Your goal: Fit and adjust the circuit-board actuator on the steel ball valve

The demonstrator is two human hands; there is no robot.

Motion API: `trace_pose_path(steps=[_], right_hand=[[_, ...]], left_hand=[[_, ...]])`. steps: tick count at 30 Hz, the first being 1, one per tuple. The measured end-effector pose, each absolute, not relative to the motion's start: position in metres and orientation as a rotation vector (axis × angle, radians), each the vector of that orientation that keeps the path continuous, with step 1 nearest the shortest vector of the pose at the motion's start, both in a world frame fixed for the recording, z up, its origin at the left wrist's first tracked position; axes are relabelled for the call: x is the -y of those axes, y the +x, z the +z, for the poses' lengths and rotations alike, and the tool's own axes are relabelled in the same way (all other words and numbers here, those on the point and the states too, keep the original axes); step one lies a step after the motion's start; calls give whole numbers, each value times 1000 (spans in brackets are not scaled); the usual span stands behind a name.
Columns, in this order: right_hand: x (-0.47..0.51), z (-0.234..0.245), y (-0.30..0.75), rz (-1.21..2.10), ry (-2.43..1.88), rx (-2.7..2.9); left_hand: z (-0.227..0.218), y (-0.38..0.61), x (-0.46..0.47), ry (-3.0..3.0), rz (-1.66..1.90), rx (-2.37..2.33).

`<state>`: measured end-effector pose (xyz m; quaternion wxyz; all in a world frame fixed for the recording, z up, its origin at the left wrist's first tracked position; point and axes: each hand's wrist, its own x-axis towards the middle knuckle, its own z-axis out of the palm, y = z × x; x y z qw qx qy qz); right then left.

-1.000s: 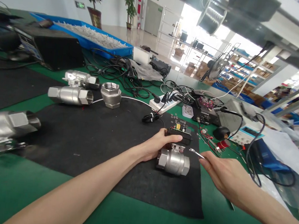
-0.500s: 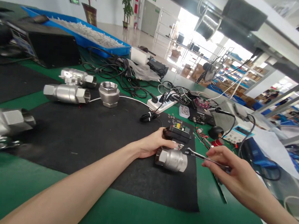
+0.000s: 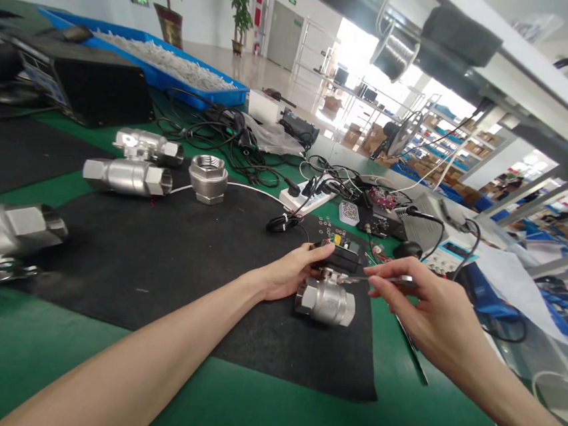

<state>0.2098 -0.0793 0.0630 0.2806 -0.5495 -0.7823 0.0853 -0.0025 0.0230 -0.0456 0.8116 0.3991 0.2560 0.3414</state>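
A steel ball valve (image 3: 325, 302) with a black actuator box (image 3: 343, 253) on top stands on the black mat (image 3: 169, 255). My left hand (image 3: 294, 273) grips the valve and the box from the left, fingers closed round them. My right hand (image 3: 406, 298) pinches a small silver wrench (image 3: 358, 280), whose head touches the joint between box and valve body.
Three more steel valves (image 3: 127, 176) (image 3: 148, 146) (image 3: 3, 236) and a threaded fitting (image 3: 209, 179) lie at the left. Behind are a blue tray of white parts (image 3: 167, 68), a black instrument box (image 3: 89, 90), tangled cables, a power strip (image 3: 310, 199) and soldering gear (image 3: 388, 220).
My right hand has moved left with the wrench, bringing its head up against the valve under the black box. My left hand has kept its grip.
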Motion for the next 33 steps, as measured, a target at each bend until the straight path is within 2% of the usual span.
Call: trace_pose_path(steps=[14,19,24,29,33], right_hand=[[45,57,154,-417,-1207,2566],[42,62,139,-536,-1186,2768],[53,55,154,-404,-1133,2705],[68,13,196,-71,-1153,2267],[75,0,204,-90,-1149,2169]], left_hand=[[-53,1,-25,872,801,-601],[-60,2,-28,897,811,-612],[-61,5,-26,918,865,-643],[-53,8,-20,931,927,-604],[-50,9,-18,936,939,-584]])
